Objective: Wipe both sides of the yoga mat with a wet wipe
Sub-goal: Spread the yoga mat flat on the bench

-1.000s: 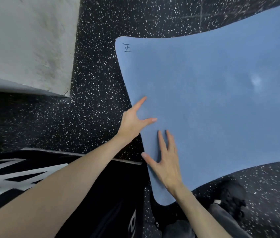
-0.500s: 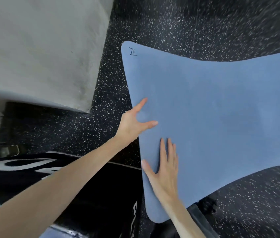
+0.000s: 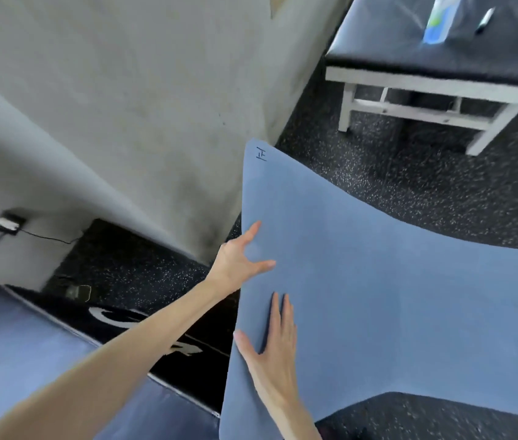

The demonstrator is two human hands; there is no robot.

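Yoga mat, blue, lies spread over the speckled floor, its short end nearest the person and a small handwritten mark at the corner beyond the left hand. The left hand rests at that short edge with fingers splayed wide, thumb and forefinger on the surface. The right hand lies flat just beside it, nearer the body, fingers straight and pressing down. Neither hand holds a wipe. A packet (possibly the wipes, too blurred to tell) sits on the black bench well beyond both hands. Judging by this, wiping has not visibly begun: the mat is only laid out, and both sides remain to do.
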